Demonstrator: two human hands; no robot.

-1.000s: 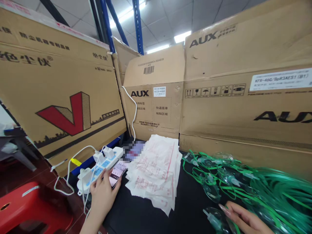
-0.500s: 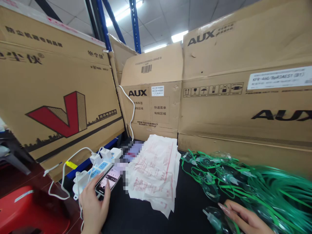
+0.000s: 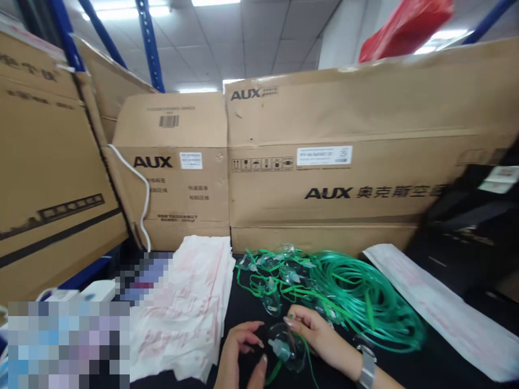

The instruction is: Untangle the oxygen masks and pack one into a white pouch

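A transparent oxygen mask point(image 3: 298, 354) with a green elastic strap lies low in the middle of the head view, on the black surface. My right hand point(image 3: 320, 335), with a watch on its wrist, pinches the upper right edge of this mask. To the left of the mask is my left hand point(image 3: 241, 354), fingers curved and apart, with nothing held between them. Just beyond both hands, more transparent masks point(image 3: 271, 302) lie tangled in green straps. Coiled green tubing point(image 3: 365, 294) sits to the right of them.
White printed paper bags point(image 3: 190, 302) are piled at the left, and another white bag point(image 3: 441, 313) lies at the right. Large cardboard boxes point(image 3: 275, 124) wall in the back. A white power strip point(image 3: 99, 292) stands at the far left, partly blurred out.
The view has swung to the right. My left hand has left the phone and come over beside the mask. My right hand now pinches the mask's edge.
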